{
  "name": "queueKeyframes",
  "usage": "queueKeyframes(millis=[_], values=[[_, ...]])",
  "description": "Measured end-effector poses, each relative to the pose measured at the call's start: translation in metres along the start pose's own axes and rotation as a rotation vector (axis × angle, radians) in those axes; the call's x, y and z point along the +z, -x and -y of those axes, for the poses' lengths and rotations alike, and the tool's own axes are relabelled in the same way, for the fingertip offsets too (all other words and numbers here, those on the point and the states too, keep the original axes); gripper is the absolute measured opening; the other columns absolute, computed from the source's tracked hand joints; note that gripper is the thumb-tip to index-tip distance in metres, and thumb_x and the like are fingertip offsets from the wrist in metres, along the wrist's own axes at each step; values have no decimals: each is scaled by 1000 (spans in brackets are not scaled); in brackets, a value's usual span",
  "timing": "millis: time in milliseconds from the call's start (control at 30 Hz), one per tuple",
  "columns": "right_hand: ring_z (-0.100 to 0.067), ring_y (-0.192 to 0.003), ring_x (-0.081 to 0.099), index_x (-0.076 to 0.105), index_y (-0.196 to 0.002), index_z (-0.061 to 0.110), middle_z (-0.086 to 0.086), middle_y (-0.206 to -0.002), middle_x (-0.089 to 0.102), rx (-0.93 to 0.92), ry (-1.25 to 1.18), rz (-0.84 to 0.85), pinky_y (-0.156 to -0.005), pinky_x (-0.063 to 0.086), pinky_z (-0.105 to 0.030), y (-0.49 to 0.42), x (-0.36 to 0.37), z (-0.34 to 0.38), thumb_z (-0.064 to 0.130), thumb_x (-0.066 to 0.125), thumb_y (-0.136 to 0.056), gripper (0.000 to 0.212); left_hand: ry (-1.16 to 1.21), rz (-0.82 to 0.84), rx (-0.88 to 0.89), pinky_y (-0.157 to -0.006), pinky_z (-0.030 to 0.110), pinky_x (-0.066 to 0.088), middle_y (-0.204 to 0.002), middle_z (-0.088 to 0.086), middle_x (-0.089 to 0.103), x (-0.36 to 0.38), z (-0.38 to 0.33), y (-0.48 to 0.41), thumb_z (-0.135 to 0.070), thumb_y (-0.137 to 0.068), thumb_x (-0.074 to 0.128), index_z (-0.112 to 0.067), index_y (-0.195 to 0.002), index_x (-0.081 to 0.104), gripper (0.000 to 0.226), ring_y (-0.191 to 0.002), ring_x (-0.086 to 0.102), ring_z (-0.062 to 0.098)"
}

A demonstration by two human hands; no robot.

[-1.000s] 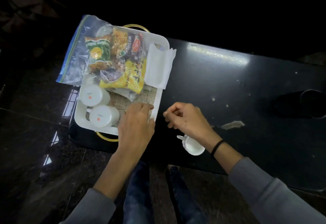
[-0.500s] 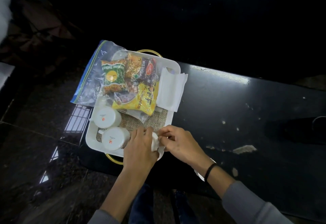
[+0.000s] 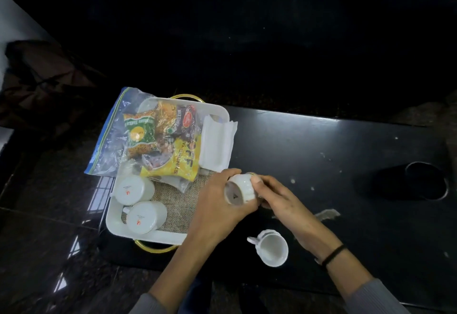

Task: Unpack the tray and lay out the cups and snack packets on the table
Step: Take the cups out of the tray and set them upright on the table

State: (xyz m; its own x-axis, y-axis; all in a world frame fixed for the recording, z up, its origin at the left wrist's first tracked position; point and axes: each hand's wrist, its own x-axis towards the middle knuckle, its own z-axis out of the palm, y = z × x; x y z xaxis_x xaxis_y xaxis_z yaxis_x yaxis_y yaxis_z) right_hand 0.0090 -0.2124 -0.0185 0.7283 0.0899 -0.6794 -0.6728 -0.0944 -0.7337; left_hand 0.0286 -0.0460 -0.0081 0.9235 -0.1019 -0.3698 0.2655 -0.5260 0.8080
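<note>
A small white cup (image 3: 240,190) (tipped on its side) is clamped between the fingers of the left hand (image 3: 215,211) and the right hand (image 3: 284,201), just beside the tray (image 3: 223,112). Two cups (image 3: 134,188) and the snack packets (image 3: 170,145) are left in the tray, and one cup (image 3: 272,248) is set on the counter (image 3: 333,155)

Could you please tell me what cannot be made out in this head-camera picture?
- Held cup: handle hidden by left hand and right hand.
- Zip bag packets: lower ones covered by upper ones, print blurred.
- Dark object on table: too dim to identify.
- Tray far handle: mostly hidden.
</note>
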Motion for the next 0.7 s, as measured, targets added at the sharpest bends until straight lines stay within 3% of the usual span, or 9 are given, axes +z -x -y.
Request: queueKeyframes(millis=[233, 333, 433, 567, 700], values=[[-24, -116, 71, 72, -124, 21, -6, -120, 77, -34, -184, -48, -108, 51, -50, 34, -61, -11, 51, 61, -98, 41, 181, 220, 27, -87, 34, 61, -110, -16, 73, 56, -18, 2, -50, -64, 89, -46, -119, 61, 62, -101, 70, 4], [-24, -113, 73, 73, -124, 20, -7, -118, 78, -67, -188, -64, -97, 57, -40, 51, -83, -25, 45, 69, -94, 39, 145, 350, 58, -85, 23, 59, -111, -19, 72, 75, -22, 6, -56, -66, 88, -46, -124, 59, 66, -100, 71, 0], [-13, -108, 74, 71, -122, 29, 4, -113, 79, -53, -74, -171, -84, 59, -24, 66, -98, -46, 55, 83, -78, 52, -44, 467, 124, -95, 27, 56, -123, -19, 68, 88, -22, 12, -56, -70, 83, -42, -135, 53, 73, -110, 65, -2], [1, -103, 66, 65, -112, 39, 17, -116, 65, -18, 252, -414, -83, 51, -18, 82, -105, -79, 56, 93, -61, 61, -425, 490, 213, -105, 32, 48, -141, -20, 58, 88, -17, 18, -53, -74, 80, -40, -142, 48, 76, -126, 57, 3], [-12, -102, 60, 63, -116, 26, 8, -116, 55, -70, 522, -473, -87, 52, -29, 93, -103, -108, 44, 96, -60, 67, -665, 498, 217, -108, 35, 41, -144, -16, 54, 85, -5, 32, -59, -73, 77, -39, -145, 43, 82, -132, 50, 11]])
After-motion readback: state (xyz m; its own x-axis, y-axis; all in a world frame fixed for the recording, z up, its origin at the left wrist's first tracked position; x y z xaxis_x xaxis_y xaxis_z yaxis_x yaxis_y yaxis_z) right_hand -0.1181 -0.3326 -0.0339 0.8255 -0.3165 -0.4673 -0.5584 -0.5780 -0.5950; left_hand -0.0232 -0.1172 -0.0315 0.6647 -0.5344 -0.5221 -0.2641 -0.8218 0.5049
